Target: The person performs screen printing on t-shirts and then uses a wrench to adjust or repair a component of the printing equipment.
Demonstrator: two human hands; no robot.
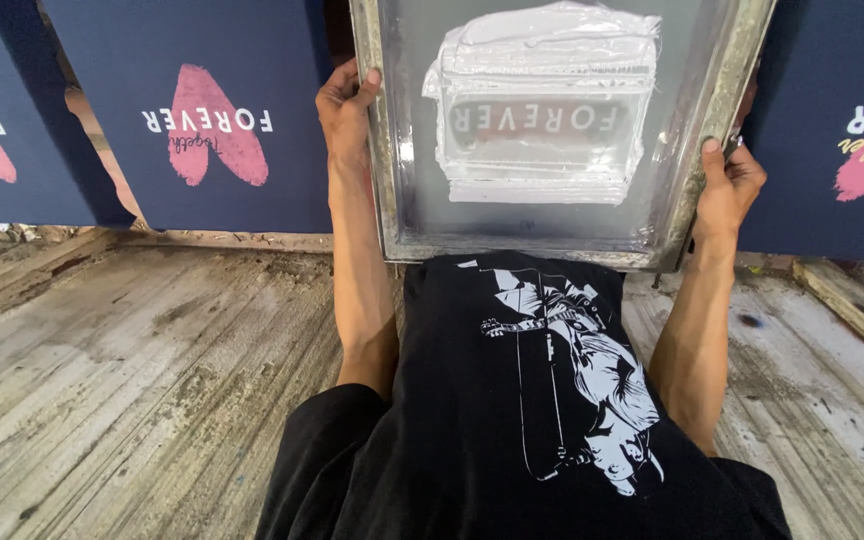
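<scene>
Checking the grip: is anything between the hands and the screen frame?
Nothing visible. The left hand grips the frame's left edge and the right hand its right edge, both directly on the metal.

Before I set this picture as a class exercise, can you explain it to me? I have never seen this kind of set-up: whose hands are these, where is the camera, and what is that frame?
There is one picture, taken by a camera worn on a person's head, looking down past their black printed shirt. Both bare arms reach forward. The left hand and the right hand each have a grip on one side of a metal-framed printing screen, the mesh smeared with pale ink around mirrored lettering. The screen lies over dark blue fabric panels set in a row; those beside it already carry a pink shape and white lettering. Nearer the person is a worn wooden plank surface, stained and scuffed.
</scene>
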